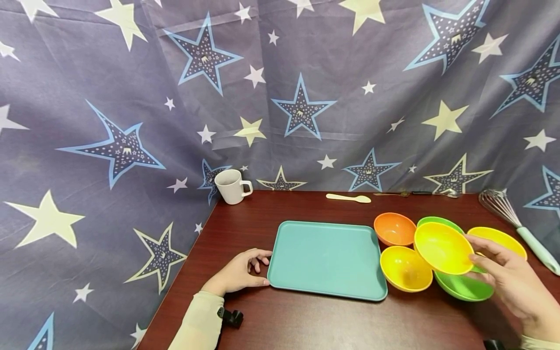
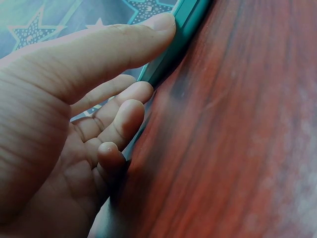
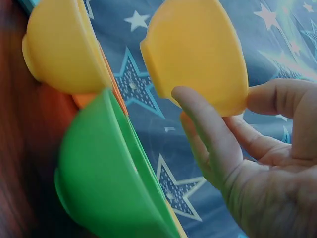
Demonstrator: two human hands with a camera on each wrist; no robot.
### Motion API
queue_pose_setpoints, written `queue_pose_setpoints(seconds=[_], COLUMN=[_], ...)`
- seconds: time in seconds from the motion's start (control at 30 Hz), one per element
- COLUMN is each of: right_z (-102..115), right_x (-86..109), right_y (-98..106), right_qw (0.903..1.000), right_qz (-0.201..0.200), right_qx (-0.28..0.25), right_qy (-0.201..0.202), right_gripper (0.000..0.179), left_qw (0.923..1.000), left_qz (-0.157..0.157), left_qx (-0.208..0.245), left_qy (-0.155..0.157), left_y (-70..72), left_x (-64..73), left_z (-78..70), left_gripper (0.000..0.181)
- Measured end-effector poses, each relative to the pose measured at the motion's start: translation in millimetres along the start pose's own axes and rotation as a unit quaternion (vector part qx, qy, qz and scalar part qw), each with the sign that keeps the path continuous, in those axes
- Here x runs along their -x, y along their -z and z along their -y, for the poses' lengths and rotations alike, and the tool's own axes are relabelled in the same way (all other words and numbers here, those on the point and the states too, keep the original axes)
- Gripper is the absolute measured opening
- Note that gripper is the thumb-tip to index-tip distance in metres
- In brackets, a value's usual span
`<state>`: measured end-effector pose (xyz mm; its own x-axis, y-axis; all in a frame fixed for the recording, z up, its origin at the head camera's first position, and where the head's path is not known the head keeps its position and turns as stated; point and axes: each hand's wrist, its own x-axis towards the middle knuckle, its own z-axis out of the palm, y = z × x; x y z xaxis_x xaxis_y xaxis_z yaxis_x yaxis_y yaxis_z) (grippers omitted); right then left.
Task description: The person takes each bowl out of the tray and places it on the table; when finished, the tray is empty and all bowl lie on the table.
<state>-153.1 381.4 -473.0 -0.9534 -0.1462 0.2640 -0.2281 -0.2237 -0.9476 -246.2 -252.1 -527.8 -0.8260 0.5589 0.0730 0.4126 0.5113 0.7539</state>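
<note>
A yellow bowl point(image 1: 443, 248) is held up by my right hand point(image 1: 509, 274), its rim pinched between thumb and fingers; the right wrist view shows the bowl's outer side point(image 3: 198, 54). Beneath it stands a green bowl point(image 1: 464, 287). Just left of that sits another yellow bowl point(image 1: 404, 270), with an orange bowl point(image 1: 395, 229) behind it. A second green bowl point(image 1: 439, 221) is partly hidden by the held one. My left hand point(image 1: 240, 271) touches the left edge of a teal tray point(image 1: 325, 260) with thumb and fingertips, the fingers loosely bent.
A further yellow bowl point(image 1: 498, 240) stands behind my right hand. At the right edge lies a whisk point(image 1: 518, 226). Along the back are a white mug point(image 1: 232, 187), a cream spoon point(image 1: 348, 198) and thin utensils point(image 1: 422, 193). Star-patterned cloth point(image 1: 306, 73) hangs behind the table.
</note>
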Motion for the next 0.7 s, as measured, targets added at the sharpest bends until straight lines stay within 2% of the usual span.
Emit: queue_pose_setpoints(seconds=[0.23, 0.37, 0.57, 0.7], right_z=[2, 0, -7, -14], right_x=[7.7, 13.0, 22.2, 28.3], right_y=[16, 27, 49, 68], right_qw=[0.9981, 0.9966, 0.9868, 0.9837], right_qz=[-0.046, -0.045, -0.036, -0.036], right_qx=[-0.033, -0.047, -0.128, -0.15], right_qy=[0.026, 0.052, 0.093, 0.093], right_gripper=[0.05, 0.054, 0.057, 0.057], left_qw=[1.0, 1.0, 1.0, 1.0], left_qz=[-0.001, 0.0, 0.0, -0.001], left_qx=[0.001, 0.001, -0.002, 0.0], left_qy=[0.0, -0.002, -0.004, -0.002], left_y=[-0.1, -0.4, -0.4, 0.0], left_x=[-0.7, -1.1, -1.6, -1.2], left_z=[-0.7, -0.5, 0.5, 0.8], left_gripper=[0.075, 0.075, 0.075, 0.075])
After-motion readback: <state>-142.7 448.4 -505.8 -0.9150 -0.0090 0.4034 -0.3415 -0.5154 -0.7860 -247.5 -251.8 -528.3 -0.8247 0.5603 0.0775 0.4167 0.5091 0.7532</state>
